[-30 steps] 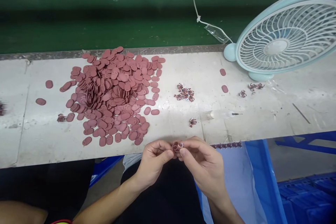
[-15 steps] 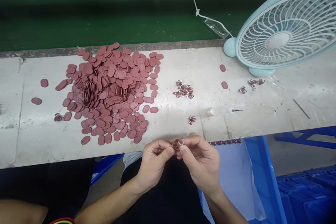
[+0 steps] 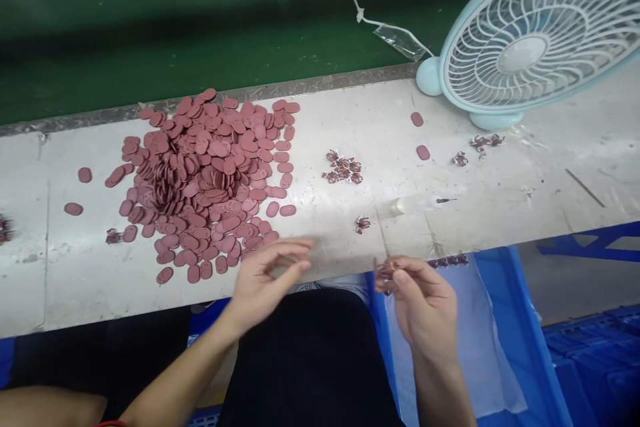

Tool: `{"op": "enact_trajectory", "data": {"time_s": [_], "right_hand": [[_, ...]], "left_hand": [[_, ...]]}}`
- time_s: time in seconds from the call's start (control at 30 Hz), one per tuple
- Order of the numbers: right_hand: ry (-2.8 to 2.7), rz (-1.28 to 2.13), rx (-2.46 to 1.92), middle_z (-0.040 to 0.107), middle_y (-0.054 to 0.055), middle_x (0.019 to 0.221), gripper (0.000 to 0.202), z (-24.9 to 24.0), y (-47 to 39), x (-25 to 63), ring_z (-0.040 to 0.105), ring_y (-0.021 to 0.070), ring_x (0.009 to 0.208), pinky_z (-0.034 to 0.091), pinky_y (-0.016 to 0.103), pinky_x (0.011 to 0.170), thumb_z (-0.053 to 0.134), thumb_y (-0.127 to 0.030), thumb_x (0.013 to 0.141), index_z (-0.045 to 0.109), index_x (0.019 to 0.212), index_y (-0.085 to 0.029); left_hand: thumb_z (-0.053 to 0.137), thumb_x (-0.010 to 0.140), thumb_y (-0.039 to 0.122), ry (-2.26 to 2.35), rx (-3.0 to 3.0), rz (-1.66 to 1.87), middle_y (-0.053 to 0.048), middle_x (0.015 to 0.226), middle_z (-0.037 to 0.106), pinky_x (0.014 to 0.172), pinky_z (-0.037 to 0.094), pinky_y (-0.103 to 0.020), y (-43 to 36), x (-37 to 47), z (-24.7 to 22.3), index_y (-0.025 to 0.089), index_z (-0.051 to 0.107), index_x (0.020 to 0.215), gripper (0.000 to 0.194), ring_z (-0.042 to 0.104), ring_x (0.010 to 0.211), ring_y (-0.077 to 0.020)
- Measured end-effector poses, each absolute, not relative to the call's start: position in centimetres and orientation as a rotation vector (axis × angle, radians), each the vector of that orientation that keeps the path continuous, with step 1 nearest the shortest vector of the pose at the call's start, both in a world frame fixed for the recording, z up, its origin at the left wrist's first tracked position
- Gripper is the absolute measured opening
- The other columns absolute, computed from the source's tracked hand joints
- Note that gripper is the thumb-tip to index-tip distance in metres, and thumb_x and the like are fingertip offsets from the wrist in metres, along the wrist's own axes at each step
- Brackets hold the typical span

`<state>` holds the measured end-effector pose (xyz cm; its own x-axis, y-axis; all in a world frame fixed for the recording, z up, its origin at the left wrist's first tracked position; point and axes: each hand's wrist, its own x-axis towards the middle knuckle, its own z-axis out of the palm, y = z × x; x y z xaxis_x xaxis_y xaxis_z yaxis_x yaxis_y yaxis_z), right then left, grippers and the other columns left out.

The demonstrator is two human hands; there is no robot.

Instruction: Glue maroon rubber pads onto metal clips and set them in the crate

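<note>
Reddish-brown and small, a piece is pinched between the thumb and fingers of your right hand at the near edge of the white worktable. Your left hand, thumb and fingers parted, hovers by the near side of a heap of pink oval discs. Brown parts cluster right of the heap; a pale blue fan stands far right.

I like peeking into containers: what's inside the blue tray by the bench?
The tray holds a white sheet and, near the bench, a row of reddish-brown pieces. The right hand and forearm hide part; anything beneath the sheet is covered.
</note>
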<state>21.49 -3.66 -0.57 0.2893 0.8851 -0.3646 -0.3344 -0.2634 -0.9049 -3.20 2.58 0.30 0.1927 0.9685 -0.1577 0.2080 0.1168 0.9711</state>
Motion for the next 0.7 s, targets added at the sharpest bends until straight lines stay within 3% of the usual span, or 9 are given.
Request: {"op": "enact_trajectory", "data": {"time_s": [0.1, 0.13, 0.23, 0.4, 0.7], "right_hand": [[-0.538, 1.022, -1.585, 0.074, 0.002, 0.084, 0.016, -2.7, -6.0, 26.0, 0.074, 0.0174, 0.07, 0.064, 0.031, 0.064, 0.08, -0.029, 0.085, 0.073, 0.097, -0.021], [-0.543, 0.936, -1.673, 0.074, 0.002, 0.083, 0.019, -3.5, -6.9, 27.5, 0.074, 0.018, 0.07, 0.065, 0.032, 0.065, 0.08, -0.032, 0.085, 0.073, 0.098, -0.021], [-0.563, 0.77, -1.896, 0.076, 0.004, 0.084, 0.026, -6.1, -10.1, 31.0, 0.076, 0.0209, 0.074, 0.065, 0.035, 0.068, 0.077, -0.041, 0.087, 0.071, 0.099, -0.019], [-0.618, 0.771, -2.091, 0.079, 0.011, 0.094, 0.031, -12.0, -14.7, 32.5, 0.077, 0.0244, 0.088, 0.064, 0.04, 0.079, 0.07, -0.048, 0.091, 0.071, 0.096, -0.017], [-0.859, 0.835, -2.354, 0.073, 0.007, 0.11, 0.027, -20.1, -16.4, 30.0, 0.07, 0.021, 0.099, 0.057, 0.045, 0.093, 0.063, -0.041, 0.099, 0.069, 0.11, -0.016]], "left_hand": [[0.065, 0.094, 0.027, 1.362, 2.15, 0.561, -0.01, 0.124, 0.075, 0.103, 0.052, -0.048, 6.5, -5.6, 0.2, 0.022, 0.075, 0.113, 0.022, 0.068, 0.114, -0.0292], [0.061, 0.097, 0.027, 1.368, 2.31, 0.427, -0.011, 0.128, 0.074, 0.105, 0.049, -0.05, 7.6, -6.1, 0.0, 0.02, 0.073, 0.117, 0.025, 0.066, 0.117, -0.031], [0.053, 0.101, 0.03, 1.309, 2.562, 0.169, -0.009, 0.125, 0.075, 0.103, 0.049, -0.047, 9.6, -6.8, -0.8, 0.019, 0.072, 0.119, 0.029, 0.065, 0.114, -0.0307], [0.055, 0.099, 0.037, 1.355, 2.611, 0.078, -0.007, 0.114, 0.076, 0.096, 0.05, -0.04, 10.5, -6.2, -0.4, 0.022, 0.073, 0.11, 0.027, 0.066, 0.107, -0.0287], [0.055, 0.098, 0.039, 1.387, 2.482, -0.006, -0.003, 0.118, 0.072, 0.089, 0.047, -0.029, 11.3, -5.1, 0.7, 0.026, 0.07, 0.117, 0.028, 0.066, 0.11, -0.0229]]}}
